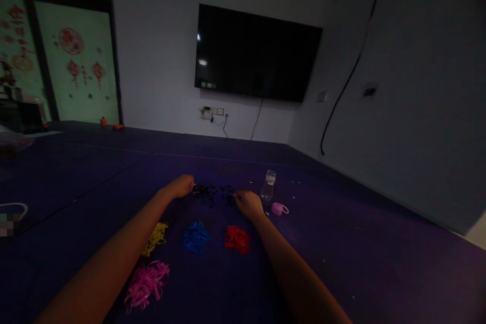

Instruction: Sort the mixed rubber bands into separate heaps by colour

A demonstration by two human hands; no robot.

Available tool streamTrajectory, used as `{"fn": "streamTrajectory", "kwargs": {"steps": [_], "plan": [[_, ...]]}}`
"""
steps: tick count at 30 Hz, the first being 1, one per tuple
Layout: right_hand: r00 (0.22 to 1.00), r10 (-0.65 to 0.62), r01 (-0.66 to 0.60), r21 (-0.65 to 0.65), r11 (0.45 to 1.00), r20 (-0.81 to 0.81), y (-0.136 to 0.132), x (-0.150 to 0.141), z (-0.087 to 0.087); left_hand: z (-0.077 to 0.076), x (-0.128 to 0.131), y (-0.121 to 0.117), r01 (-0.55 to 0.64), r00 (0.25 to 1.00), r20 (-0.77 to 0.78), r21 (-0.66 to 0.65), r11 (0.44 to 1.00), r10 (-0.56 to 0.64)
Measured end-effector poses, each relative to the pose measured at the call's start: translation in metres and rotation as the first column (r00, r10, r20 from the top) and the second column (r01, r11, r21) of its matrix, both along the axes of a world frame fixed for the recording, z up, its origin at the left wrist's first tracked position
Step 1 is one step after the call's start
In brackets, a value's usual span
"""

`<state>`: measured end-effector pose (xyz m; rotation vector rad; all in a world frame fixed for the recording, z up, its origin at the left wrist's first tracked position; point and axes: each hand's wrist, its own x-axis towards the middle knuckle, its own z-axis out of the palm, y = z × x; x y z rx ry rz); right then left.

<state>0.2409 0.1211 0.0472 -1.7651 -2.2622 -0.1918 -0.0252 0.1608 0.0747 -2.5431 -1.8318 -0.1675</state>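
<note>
My left hand is closed at the left end of a scattered black pile of rubber bands. A thin pink rubber band shows at its fingertips. On the other side, my right hand is curled with its fingertips down at a smaller group of black bands; what it pinches, if anything, is hidden. Nearer to me lie piles of yellow bands, blue bands, red bands and pink bands. My left forearm partly covers the yellow pile.
A clear plastic bottle stands right of my right hand, with a pink cap beside it. Small white bits dot the purple mat. Beyond are a wall-mounted television, a hanging black cable and small orange objects.
</note>
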Motion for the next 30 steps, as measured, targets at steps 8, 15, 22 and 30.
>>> {"fn": "streamTrajectory", "kwargs": {"steps": [8, 15, 22, 30], "plan": [[1.0, -0.003, 0.003, -0.006, 1.0, 0.014, 0.001, 0.0, 0.0, 0.025, -0.007, -0.015, 0.058, 0.987, 0.144, 0.071, 0.996, -0.068], [1.0, 0.005, -0.005, -0.004, 1.0, 0.013, 0.001, 0.001, 0.001, 0.069, -0.033, -0.054, 0.124, 0.964, 0.221, 0.105, 0.987, -0.145], [1.0, 0.021, -0.021, -0.018, 1.0, 0.017, 0.001, 0.001, 0.002, 0.067, -0.038, -0.145, 0.319, 0.927, 0.221, -0.045, 0.947, -0.302], [1.0, 0.01, -0.01, -0.008, 1.0, 0.015, 0.002, 0.002, 0.0, 0.047, -0.03, -0.223, 0.335, 0.921, 0.281, -0.216, 0.917, -0.27]]}}
